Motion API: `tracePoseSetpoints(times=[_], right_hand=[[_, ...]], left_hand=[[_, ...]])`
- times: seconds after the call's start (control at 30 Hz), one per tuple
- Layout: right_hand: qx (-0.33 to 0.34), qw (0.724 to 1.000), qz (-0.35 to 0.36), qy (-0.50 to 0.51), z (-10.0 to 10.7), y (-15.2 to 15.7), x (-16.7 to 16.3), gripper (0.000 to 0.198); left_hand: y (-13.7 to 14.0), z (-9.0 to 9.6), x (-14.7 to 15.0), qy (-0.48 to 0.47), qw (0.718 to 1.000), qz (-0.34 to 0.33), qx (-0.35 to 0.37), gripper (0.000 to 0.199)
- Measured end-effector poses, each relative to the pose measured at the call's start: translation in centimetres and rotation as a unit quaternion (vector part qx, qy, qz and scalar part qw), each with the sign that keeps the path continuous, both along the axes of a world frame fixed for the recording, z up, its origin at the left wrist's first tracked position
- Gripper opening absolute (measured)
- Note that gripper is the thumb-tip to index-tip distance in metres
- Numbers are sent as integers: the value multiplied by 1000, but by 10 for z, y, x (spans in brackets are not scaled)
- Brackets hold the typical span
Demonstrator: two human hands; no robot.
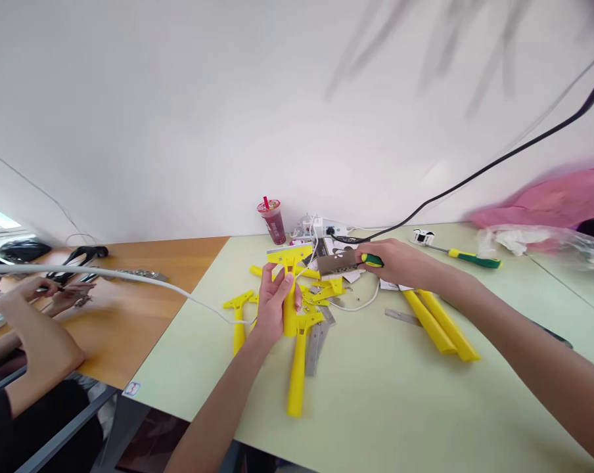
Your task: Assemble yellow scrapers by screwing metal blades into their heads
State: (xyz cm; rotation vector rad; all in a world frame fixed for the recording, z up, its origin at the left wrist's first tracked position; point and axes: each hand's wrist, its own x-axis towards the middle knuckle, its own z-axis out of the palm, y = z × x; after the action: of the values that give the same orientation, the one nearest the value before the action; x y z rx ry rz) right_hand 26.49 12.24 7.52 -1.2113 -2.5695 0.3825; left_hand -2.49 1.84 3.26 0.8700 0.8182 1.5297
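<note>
One yellow scraper gripped in the left hand, one screwdriver in the right hand.

So, the count: the held scraper is kept head-up with fingers wrapped round its handle, over the pile and a bit left of the right hand, which is closed on the green-and-yellow screwdriver handle (shaft can't really be made out). Two more scrapers can be clearly picked out on the surface, one nearer scraper just in front of the left hand and one side scraper to its left; the rest of the yellow pile is too jumbled to be counted. Two yellow handles are laid side by side by the right forearm, one spare screwdriver beyond it, and one drink cup is parked near the wall.
</note>
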Motion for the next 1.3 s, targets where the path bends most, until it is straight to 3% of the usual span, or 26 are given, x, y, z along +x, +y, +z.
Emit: tracePoseSetpoints(times=[0.3,0.47,0.57,0.73,1.0,1.3], right_hand=[[8,998,56,16,33,-46,-7,17],[20,999,45,-9,48,-67,-5,19],[18,998,46,-25,51,-75,-5,21],[37,998,45,-12,46,-76,-9,18],[105,989,55,91,27,-67,-12,11],[190,964,35,180,23,-67,-13,10]], left_hand=[[29,98,27,13,988,21,150,58],[41,127,46,11,983,31,183,55],[42,130,55,-1,983,21,182,56],[43,121,61,-18,985,-10,170,64],[59,101,60,31,984,-1,176,92],[68,96,56,98,979,26,175,57]])
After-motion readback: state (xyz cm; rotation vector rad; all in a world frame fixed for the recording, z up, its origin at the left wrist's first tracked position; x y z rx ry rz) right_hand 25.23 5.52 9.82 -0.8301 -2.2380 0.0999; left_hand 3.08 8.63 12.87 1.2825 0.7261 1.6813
